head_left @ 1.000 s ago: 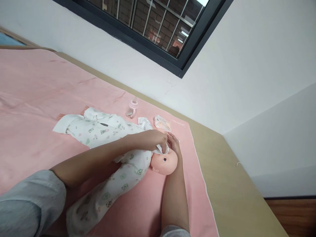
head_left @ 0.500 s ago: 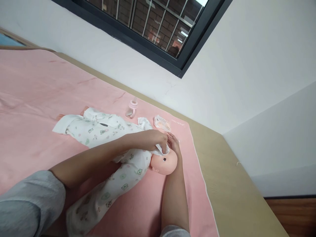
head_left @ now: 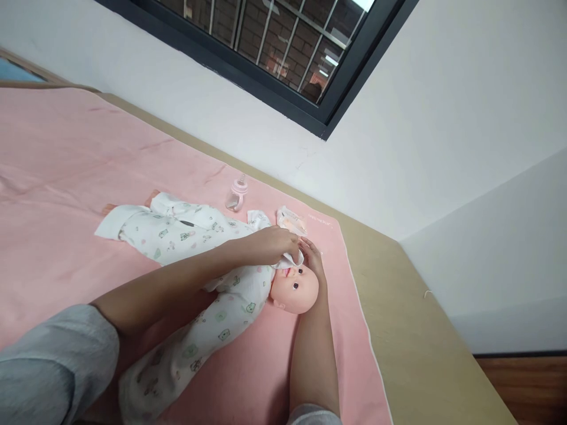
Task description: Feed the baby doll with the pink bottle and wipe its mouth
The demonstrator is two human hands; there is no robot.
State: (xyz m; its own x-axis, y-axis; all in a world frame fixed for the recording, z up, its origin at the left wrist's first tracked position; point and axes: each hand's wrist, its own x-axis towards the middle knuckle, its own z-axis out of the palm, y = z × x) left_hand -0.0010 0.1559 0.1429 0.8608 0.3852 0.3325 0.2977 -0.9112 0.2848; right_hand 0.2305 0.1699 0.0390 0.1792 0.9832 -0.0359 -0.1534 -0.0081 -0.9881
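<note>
A baby doll lies on its back, its bald head toward the right and its patterned white clothes stretching left. My left hand is closed on a white wipe by the far side of the doll's face, near the cheek. Both eyes and the pink mouth show. Curved along the crown and far side of the head is my right hand, its fingers extended toward the wipe and close to my left fingertips. My left forearm crosses over the doll's body and hides part of it.
A pink baby bottle stands beyond the doll. Near the far edge of the pink mat lies a clear, crinkled packet. A tan surface borders the mat, with a white wall and dark-framed window behind.
My left hand has shifted slightly up and away from the doll's face with the wipe, uncovering the second eye and the mouth. My right hand has barely moved.
</note>
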